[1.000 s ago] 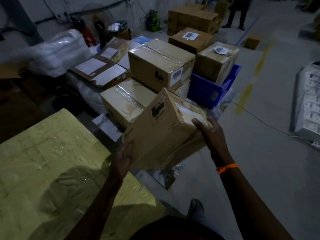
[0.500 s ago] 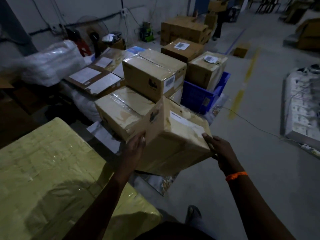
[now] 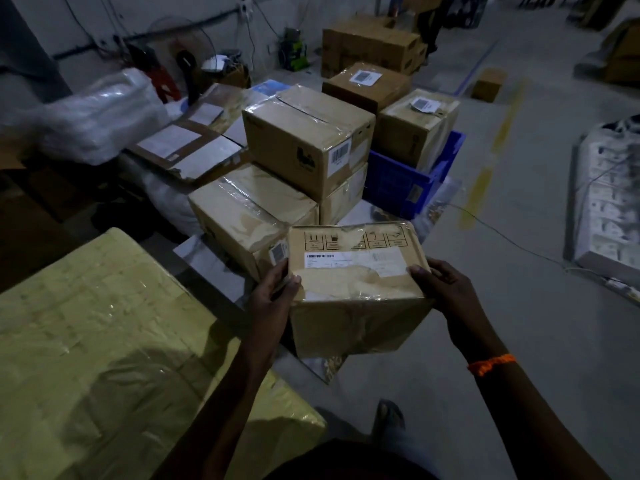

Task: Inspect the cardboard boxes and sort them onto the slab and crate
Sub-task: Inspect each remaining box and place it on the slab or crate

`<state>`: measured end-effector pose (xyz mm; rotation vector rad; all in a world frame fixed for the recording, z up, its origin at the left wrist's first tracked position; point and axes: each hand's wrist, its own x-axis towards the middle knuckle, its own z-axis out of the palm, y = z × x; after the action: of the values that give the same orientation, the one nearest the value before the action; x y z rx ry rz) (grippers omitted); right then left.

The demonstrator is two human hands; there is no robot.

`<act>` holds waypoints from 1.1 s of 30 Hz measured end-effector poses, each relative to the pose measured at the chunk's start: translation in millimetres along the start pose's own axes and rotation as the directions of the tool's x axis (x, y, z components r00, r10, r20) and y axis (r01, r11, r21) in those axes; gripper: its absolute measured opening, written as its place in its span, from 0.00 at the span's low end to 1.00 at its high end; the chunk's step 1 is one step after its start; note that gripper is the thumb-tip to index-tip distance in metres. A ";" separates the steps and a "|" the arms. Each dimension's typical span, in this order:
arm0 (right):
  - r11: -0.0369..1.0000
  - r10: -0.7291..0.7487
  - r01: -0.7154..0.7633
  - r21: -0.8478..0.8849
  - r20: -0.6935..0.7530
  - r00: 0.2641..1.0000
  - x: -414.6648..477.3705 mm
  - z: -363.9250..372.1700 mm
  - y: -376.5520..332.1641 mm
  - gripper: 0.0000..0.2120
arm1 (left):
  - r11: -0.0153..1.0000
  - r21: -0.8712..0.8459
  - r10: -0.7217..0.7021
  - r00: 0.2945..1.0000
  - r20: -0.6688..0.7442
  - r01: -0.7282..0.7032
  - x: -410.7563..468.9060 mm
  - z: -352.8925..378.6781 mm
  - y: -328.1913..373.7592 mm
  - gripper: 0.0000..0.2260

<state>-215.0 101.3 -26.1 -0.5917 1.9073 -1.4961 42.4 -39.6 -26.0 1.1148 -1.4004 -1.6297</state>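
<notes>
Dim warehouse floor (image 3: 526,306); your left hand (image 3: 273,296) and right hand (image 3: 446,292) grip taped box (image 3: 356,320), white label (image 3: 353,262) up (print unreadable).

Both forearms reach forward from the bottom of the view, bare to the wrist, and angle in toward each other. The left hand (image 3: 273,296) grips the left edge of a cardboard box (image 3: 353,271), its thumb lying over the top face and its fingers wrapped down the side. The right hand (image 3: 446,292) grips the opposite edge in the same way, thumb tip on the top face and fingers curled round the right side, with an orange band (image 3: 491,363) round its wrist.
</notes>
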 end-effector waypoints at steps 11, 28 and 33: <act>0.978 0.079 -0.050 -0.204 0.141 0.987 31.7 7.0 -28.8 0.23 | 0.987 0.024 -0.158 0.970 0.187 0.156 38.1 7.3 33.4 0.23; 0.992 -0.123 0.122 -0.018 -0.047 0.991 -42.9 -18.0 74.4 0.22 | 0.967 -0.173 -0.178 0.983 0.051 0.185 18.2 6.4 -38.3 0.13; 0.986 0.062 -0.065 0.154 0.023 0.998 -59.3 -23.5 105.3 0.16 | 0.967 -0.131 -0.222 0.975 -0.025 0.217 4.8 -2.0 -67.3 0.13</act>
<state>-186.7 184.7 -112.2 -0.4681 1.7600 -1.5755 43.9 -33.6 -93.2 1.2549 -1.1624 -1.8147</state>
